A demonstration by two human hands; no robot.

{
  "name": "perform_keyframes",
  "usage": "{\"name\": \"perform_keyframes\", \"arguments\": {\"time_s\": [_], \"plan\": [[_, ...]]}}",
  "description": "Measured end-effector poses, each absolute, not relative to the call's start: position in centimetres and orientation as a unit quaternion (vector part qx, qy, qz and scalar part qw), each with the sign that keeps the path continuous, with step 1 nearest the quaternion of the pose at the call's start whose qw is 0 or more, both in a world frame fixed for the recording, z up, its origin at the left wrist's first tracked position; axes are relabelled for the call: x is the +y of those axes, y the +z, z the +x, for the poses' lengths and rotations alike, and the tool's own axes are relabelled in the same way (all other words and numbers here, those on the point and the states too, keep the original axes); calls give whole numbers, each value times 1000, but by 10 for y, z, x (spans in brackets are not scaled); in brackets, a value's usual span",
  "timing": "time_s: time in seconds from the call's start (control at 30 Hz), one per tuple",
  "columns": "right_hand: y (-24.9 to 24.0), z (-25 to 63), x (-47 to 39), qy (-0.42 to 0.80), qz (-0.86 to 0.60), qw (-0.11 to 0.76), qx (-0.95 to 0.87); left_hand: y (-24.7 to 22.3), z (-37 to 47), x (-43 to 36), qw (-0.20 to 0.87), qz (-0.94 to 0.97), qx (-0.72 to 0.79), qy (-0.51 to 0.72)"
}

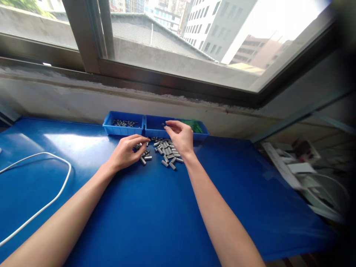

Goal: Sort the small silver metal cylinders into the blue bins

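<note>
My left hand (pixel 128 151) is at the left side of a pile of metal pieces (pixel 167 149), its thumb and fingers brought close over some small dark parts; what they hold, if anything, is too small to tell. Over the front edge of the right blue bin (pixel 154 129), my right hand (pixel 180 136) is pinched, with a tiny dark thing near its fingertips that I cannot make out. Small screws (pixel 124 123) lie in the left blue bin (pixel 122 130). Green material (pixel 194 126) fills the right end of the right bin.
A white cable (pixel 59 189) curves over the blue table (pixel 144 215) at the left. Behind the bins are a wall and a window frame (pixel 172 79). At the right, beyond the table edge, stand assorted items, among them a round clear object (pixel 319 193).
</note>
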State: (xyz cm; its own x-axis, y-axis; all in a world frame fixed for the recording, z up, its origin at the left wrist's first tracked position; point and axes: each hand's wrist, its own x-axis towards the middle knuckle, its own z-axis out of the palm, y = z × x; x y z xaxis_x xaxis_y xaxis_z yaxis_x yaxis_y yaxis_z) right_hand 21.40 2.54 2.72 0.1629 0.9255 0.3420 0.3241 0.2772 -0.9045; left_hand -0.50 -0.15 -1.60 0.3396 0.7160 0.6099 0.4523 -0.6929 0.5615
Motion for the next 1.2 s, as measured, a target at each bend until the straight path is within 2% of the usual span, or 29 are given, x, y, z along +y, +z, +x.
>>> {"name": "perform_keyframes", "arguments": {"time_s": [0.13, 0.3, 0.43, 0.57, 1.0, 1.1, 1.2], "plan": [[36, 224, 19, 255, -496, 437, -705, -17, -5, -1, 155, 810, 364, 434], [53, 236, 21, 259, -476, 196, -818, -19, -6, 0, 156, 812, 363, 430], [59, 232, 20, 235, -474, 113, -841, -18, -5, -1, 157, 812, 358, 433], [56, 222, 18, 200, -479, 84, -850, -15, -4, -2, 151, 811, 355, 440], [46, 211, 17, 150, -501, 64, -850, -16, -4, -2, 154, 801, 362, 450], [47, 215, 18, 189, -482, 99, -850, -13, -3, -3, 159, 797, 358, 460], [45, 220, 23, 314, -454, 166, -817, -9, -3, -4, 184, 783, 360, 472]]}}
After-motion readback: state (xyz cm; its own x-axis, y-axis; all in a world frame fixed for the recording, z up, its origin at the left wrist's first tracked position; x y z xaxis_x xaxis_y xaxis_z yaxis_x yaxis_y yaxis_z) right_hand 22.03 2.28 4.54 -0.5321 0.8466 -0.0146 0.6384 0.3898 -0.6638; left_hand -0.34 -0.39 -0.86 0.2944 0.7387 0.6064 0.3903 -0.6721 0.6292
